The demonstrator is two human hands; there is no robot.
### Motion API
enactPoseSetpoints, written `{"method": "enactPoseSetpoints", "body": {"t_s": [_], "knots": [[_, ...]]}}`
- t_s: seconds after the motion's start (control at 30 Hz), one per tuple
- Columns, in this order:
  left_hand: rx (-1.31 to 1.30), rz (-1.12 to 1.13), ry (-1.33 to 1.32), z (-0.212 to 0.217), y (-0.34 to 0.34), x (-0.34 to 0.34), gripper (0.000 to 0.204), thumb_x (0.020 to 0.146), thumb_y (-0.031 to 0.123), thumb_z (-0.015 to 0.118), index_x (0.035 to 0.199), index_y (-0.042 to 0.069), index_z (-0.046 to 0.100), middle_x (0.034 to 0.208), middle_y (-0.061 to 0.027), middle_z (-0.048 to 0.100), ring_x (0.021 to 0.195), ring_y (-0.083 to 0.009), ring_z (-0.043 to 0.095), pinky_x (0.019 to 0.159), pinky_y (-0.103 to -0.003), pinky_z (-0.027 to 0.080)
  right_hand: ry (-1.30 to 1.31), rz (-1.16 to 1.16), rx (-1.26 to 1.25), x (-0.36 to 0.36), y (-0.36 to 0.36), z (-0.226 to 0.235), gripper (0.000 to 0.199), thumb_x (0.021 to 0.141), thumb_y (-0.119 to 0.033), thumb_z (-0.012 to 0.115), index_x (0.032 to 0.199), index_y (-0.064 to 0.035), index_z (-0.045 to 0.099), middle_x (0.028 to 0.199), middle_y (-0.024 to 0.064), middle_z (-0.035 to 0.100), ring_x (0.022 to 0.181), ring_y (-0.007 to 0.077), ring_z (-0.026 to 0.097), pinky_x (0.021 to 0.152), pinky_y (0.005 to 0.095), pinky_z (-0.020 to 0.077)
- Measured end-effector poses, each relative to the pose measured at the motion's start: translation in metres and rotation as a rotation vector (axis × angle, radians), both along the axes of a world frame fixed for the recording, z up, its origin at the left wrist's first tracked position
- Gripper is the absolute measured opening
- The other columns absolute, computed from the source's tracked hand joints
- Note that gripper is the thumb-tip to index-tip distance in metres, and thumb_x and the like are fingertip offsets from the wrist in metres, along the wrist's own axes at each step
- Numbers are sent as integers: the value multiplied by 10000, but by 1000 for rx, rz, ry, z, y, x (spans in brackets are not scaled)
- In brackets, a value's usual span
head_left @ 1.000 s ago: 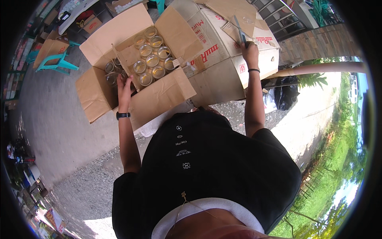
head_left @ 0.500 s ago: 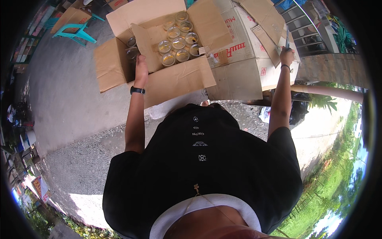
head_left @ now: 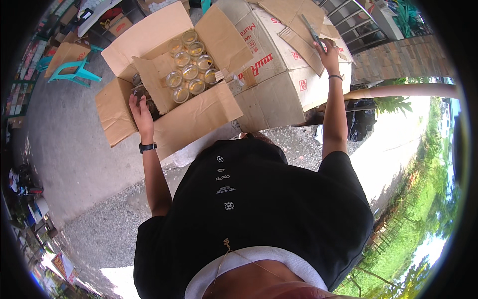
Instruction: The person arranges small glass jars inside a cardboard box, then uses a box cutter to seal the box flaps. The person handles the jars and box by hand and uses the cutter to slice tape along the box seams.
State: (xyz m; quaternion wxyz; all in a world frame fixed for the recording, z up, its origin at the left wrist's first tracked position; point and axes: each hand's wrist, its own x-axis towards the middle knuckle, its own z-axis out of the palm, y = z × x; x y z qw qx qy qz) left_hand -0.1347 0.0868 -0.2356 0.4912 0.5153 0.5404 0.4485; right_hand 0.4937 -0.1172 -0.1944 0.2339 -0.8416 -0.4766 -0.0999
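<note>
Left hand (head_left: 141,110) has been moved off the brown cardboard divider (head_left: 150,77), half-open, to a round glass jar (head_left: 140,91) inside the brown carton (head_left: 199,119); grip cannot be determined. Slim grey knife (head_left: 311,31) is clasped in the right hand (head_left: 328,56).

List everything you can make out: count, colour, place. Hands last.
Open box: 1, brown, upper left
Glass jars: ten visible, clear and yellowish, box's right section
Other jars: count unclear, dark-looking, box's left section
Divider: 1, brown, between the sections
Large carton: 1, pale brown with red print, right of box
Loose cardboard: at least two pieces, brown, on carton
Cutter: 1, grey blade, above carton
Chair: at least 1, teal, far left
Railing: 1, silvery, upper right
Pipe: 1, pinkish, right
Shirt: 1, black, lower centre
Left hand: 1, bare, at left-section jars, grip unclear
Right hand: 1, bare, holding cutter
</note>
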Motion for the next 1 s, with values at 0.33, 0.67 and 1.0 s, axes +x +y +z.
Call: {"method": "enactPoseSetpoints", "body": {"t_s": [0.33,0.67,1.0], "knots": [[759,-60,792,65,-1,39,551,889,117,594,1391,-1,399,1437,-247,321,1303,-423,365,1078,-472,359,84,-45,-229,-19,-19,0,622,785,-458,768,1133,42,643,879,243,681,896,361,672,805,426,503],[690,-330,761,16,9,103,465,906,106,513,1360,29,452,1466,-191,335,1356,-388,331,1097,-481,354,441,314,147,-247,84,126,433,920,-246,656,1223,29,515,760,199,681,698,234,688,632,324,521],[638,-300,1083,-38,30,134,514,989,323,405,1491,219,364,1592,-66,255,1448,-347,254,1135,-613,202,69,350,-171,-363,174,6,380,880,-214,570,1218,-52,512,777,218,684,714,424,679,624,521,559]]}}
